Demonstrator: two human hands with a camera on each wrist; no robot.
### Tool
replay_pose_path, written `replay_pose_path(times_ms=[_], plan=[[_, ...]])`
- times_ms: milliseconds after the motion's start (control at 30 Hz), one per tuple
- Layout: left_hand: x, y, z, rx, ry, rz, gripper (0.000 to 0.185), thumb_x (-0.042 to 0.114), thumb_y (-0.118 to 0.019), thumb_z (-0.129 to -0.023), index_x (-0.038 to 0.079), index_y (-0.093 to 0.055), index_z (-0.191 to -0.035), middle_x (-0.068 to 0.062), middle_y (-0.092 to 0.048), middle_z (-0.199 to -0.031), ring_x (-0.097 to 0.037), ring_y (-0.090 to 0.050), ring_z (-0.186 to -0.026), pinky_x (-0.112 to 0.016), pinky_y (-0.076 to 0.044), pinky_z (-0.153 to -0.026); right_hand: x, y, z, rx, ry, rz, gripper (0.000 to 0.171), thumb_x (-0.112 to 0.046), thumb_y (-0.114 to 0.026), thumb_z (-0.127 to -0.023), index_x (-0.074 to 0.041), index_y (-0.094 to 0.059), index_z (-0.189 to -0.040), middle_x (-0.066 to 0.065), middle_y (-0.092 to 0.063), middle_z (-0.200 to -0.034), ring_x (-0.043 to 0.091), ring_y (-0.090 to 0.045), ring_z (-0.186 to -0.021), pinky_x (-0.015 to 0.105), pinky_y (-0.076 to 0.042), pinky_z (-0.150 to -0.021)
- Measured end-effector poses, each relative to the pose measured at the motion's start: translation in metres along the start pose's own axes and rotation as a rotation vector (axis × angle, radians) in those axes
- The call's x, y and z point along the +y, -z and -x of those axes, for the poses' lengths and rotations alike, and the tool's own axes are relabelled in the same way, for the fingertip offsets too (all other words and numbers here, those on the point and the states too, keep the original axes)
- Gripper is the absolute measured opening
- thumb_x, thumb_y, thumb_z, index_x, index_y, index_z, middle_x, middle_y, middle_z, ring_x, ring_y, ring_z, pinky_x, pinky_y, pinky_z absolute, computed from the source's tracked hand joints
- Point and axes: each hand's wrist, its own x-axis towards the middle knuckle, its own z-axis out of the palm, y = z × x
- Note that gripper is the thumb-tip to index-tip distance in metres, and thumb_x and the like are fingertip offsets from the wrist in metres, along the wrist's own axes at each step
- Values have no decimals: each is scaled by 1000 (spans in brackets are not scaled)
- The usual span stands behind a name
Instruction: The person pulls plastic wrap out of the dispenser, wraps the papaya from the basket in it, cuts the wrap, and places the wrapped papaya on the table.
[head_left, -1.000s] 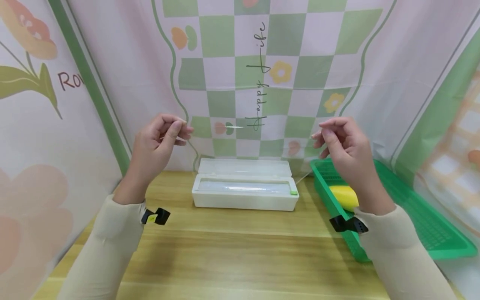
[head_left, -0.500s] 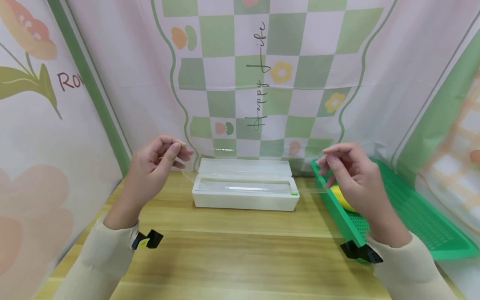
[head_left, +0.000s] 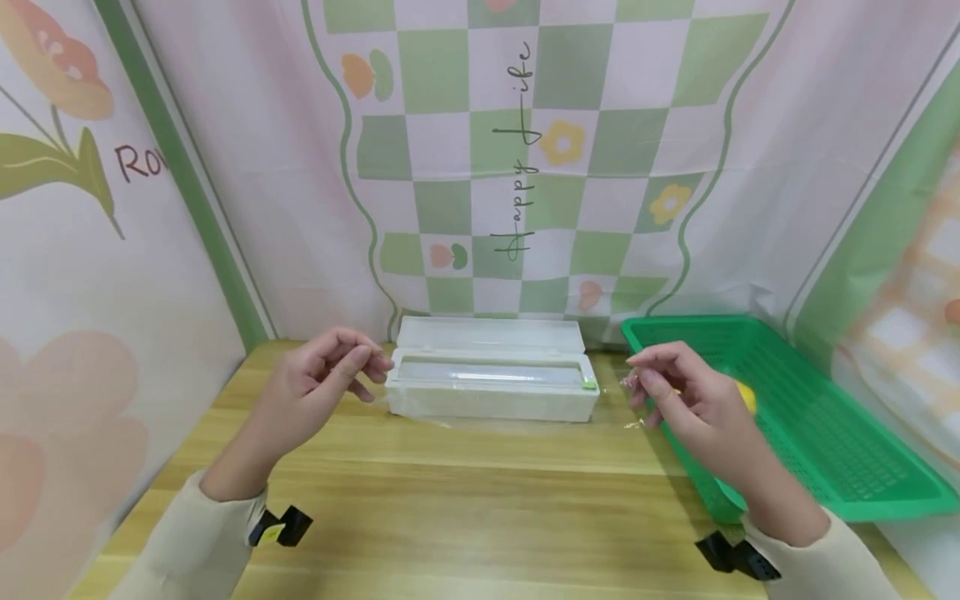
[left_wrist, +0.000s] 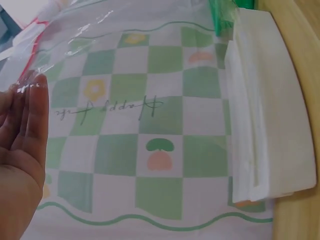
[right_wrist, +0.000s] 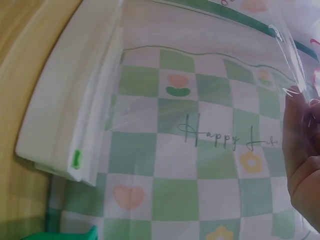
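Observation:
A white cling-film dispenser box (head_left: 491, 387) lies open at the back of the wooden table (head_left: 480, 517). My left hand (head_left: 369, 363) pinches one corner of a clear film sheet (head_left: 510, 419), and my right hand (head_left: 637, 380) pinches the other. The sheet is stretched low in front of the box and is barely visible from the head view. In the left wrist view the film (left_wrist: 75, 30) runs from my fingers (left_wrist: 30, 110) towards the box (left_wrist: 265, 110). In the right wrist view the film (right_wrist: 200, 100) reaches my fingers (right_wrist: 300, 135), and the box (right_wrist: 75, 110) shows a green slider (right_wrist: 76, 159).
A green plastic basket (head_left: 825, 433) stands on the table's right side with a yellow object (head_left: 746, 397) in it, partly hidden by my right hand. Printed fabric walls (head_left: 525, 167) close in the back and both sides.
Both hands have come down from chest height to just above the table, bringing the stretched film with them. The right hand now covers most of the yellow object.

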Motion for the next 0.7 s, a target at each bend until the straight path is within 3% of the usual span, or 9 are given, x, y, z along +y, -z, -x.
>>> replay_pose_path(times_ms=[167,333,533,700], plan=[[-10,4,11,-96,76,17,19,-7,-50,-102,4,-65,-107,-9,-72,-97,-19,-70,-84,-35,-60,-61,4,-2,14,-79,-86,-11,32,23,-48,-93,2,-58,-115,0,-65,-92,10,-64,-73,24,-54,-52],[-21,10,21,-253,151,25,19,-1,-51,-103,8,-67,-108,-4,-73,-102,-19,-71,-89,-36,-60,-70,11,-7,27,-205,-80,-68,38,23,-50,-92,-2,-60,-119,2,-67,-94,16,-68,-75,28,-59,-62],[-34,18,31,-398,161,15,21,2,-59,-100,16,-73,-106,2,-71,-98,-13,-62,-77,-31,-57,-66,16,-4,38,-413,-170,-86,37,11,-54,-98,-11,-62,-127,-1,-72,-102,15,-70,-90,29,-59,-72],[-43,20,40,-587,188,70,18,7,-62,-100,15,-75,-108,3,-71,-99,-11,-64,-80,-31,-58,-68,17,-1,45,-536,-240,-78,27,0,-56,-101,-16,-68,-119,-5,-73,-108,12,-70,-96,28,-58,-74]])
